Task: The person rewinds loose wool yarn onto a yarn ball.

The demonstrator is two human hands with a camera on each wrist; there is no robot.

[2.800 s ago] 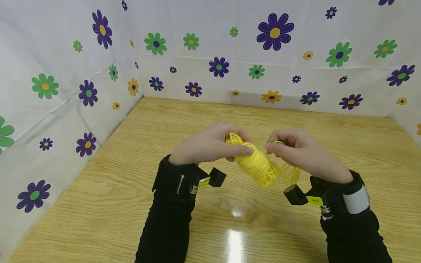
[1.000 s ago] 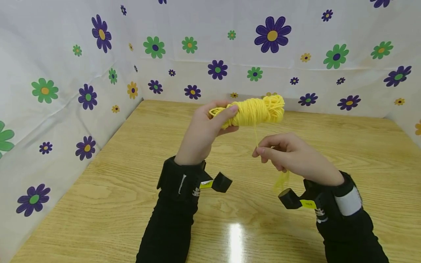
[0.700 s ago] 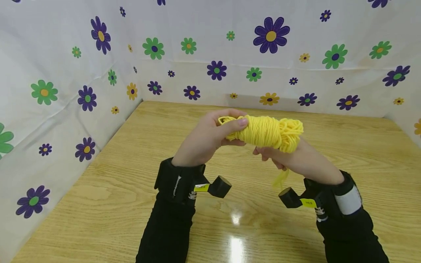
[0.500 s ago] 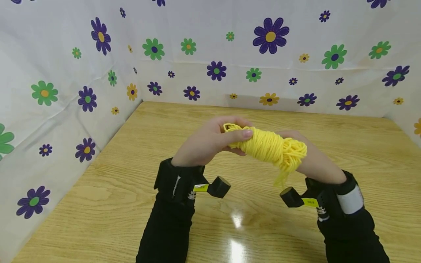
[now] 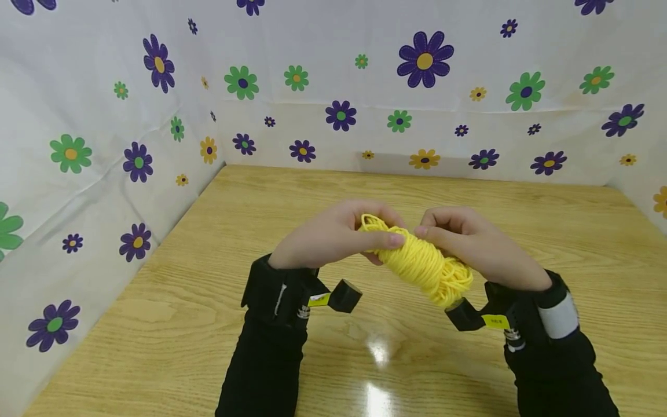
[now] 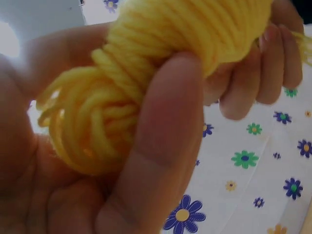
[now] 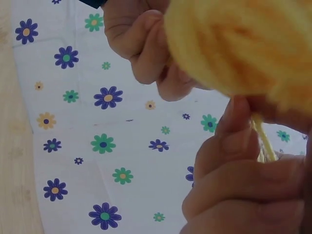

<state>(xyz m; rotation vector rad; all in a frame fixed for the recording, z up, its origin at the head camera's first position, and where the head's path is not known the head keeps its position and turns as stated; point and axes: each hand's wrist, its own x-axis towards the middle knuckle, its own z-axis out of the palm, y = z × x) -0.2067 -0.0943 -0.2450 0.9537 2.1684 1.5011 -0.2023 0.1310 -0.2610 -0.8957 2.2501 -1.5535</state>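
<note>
My left hand (image 5: 333, 234) grips one looped end of a skein of yellow yarn (image 5: 424, 266), thumb laid along its near side. The skein is held up over the table, its other end tilted down to the right. In the left wrist view, loose loops of the skein (image 6: 92, 122) stick out beside the thumb. My right hand (image 5: 471, 243) is close against the skein's upper right side, thumb and forefinger pinched together. In the right wrist view, a thin yarn strand (image 7: 263, 139) runs through its curled fingers, below the skein.
A wooden table (image 5: 172, 324) lies beneath both hands. White cloth with printed flowers (image 5: 302, 116) stands behind and to the left of it. Each wrist wears a black strap with a small camera block, the left block (image 5: 345, 296) and right block (image 5: 464, 315) facing inward.
Over the last second, my left hand has brought the skein down and tipped its free end lower right, after holding it higher and nearly level. The right hand stays near the same spot, pinching the strand.
</note>
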